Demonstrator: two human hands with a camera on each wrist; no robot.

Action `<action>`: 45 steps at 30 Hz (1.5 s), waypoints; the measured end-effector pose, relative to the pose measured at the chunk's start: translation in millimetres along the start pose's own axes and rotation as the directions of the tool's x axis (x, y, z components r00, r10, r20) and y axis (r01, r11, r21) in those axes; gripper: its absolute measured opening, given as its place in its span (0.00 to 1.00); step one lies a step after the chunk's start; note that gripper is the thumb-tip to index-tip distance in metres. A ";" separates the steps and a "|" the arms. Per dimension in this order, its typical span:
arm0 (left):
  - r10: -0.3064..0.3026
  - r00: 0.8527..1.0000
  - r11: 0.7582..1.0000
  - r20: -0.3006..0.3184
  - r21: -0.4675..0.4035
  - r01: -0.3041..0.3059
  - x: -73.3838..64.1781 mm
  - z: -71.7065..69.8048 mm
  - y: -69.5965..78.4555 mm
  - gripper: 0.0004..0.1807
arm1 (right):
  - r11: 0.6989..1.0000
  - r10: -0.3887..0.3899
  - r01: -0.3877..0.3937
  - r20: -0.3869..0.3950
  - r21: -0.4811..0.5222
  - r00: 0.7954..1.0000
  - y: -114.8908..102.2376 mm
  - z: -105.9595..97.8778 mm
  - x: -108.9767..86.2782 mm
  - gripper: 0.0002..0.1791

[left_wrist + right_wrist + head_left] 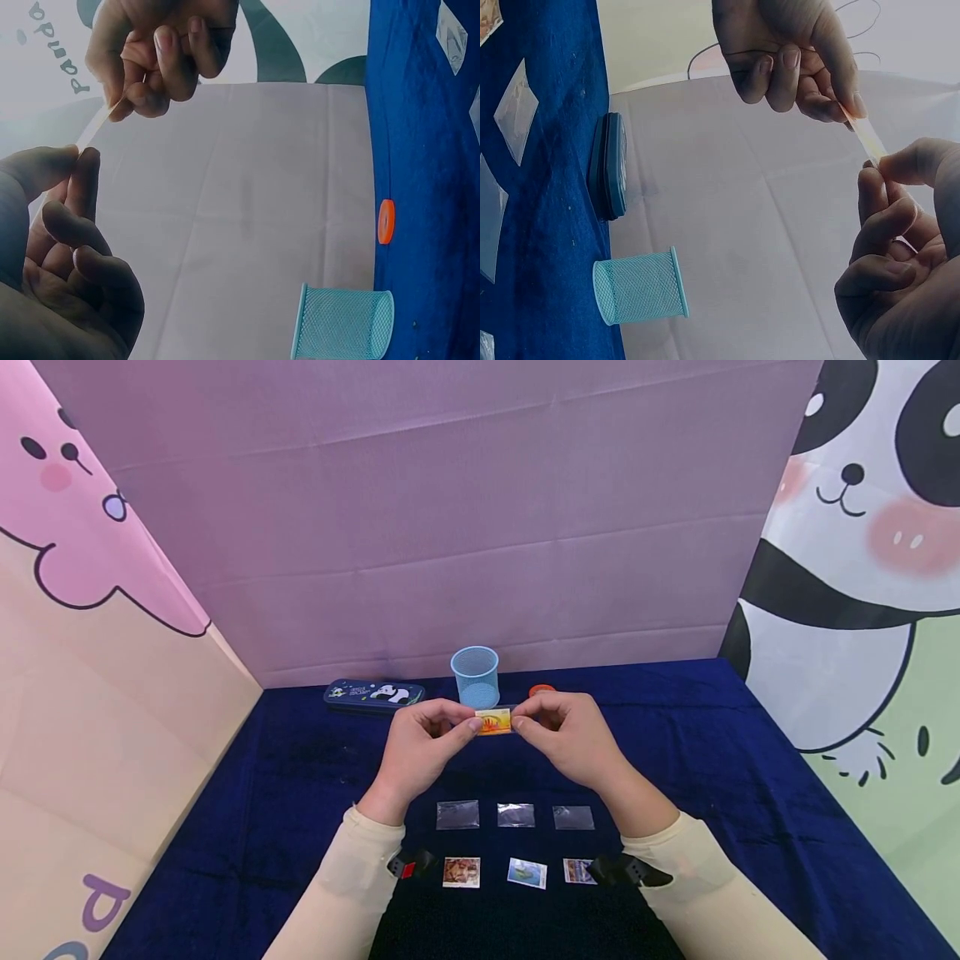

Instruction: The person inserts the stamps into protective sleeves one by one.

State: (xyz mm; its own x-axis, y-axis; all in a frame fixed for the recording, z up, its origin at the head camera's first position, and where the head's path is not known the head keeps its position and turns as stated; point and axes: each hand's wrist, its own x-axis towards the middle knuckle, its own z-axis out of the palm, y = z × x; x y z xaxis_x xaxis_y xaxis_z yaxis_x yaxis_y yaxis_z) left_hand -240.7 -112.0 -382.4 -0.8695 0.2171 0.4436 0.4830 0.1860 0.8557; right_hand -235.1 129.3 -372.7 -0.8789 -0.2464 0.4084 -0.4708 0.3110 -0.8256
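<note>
Both hands are raised over the table in front of the cup and pinch a small yellow-and-orange stamp (493,722) between them. My left hand (422,747) has its left edge between thumb and index finger. On the right edge, my right hand (573,739) pinches in the same way. A thin clear strip shows along the stamp's upper edge; whether a sleeve encloses it I cannot tell. From the left wrist view the stamp (94,127) appears nearly edge-on. Below the hands lie clear plastic sleeves (457,815) in a row, with picture stamps (461,872) in another row nearer me.
A light-blue mesh cup (475,672) stands at the back of the dark blue cloth (285,793). To its left lies a dark blue pencil case (373,693) with a panda print. A round orange-red object (542,689) sits to its right, partly hidden by my right hand.
</note>
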 end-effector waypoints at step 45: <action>-0.105 0.993 0.985 -0.060 0.128 0.112 -20.0 -46.2 -35.7 0.07 | 0.994 0.044 -0.024 0.185 -0.108 0.982 26.3 17.9 -9.6 0.05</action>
State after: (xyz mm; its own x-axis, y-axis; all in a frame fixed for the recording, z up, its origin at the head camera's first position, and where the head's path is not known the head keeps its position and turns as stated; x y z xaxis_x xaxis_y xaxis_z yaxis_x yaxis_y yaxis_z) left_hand -245.3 -167.3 -409.5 -0.9200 0.1388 0.3666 0.3920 0.3300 0.8587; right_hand -237.6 123.4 -405.3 -0.8694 -0.3979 0.2930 -0.4552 0.4141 -0.7882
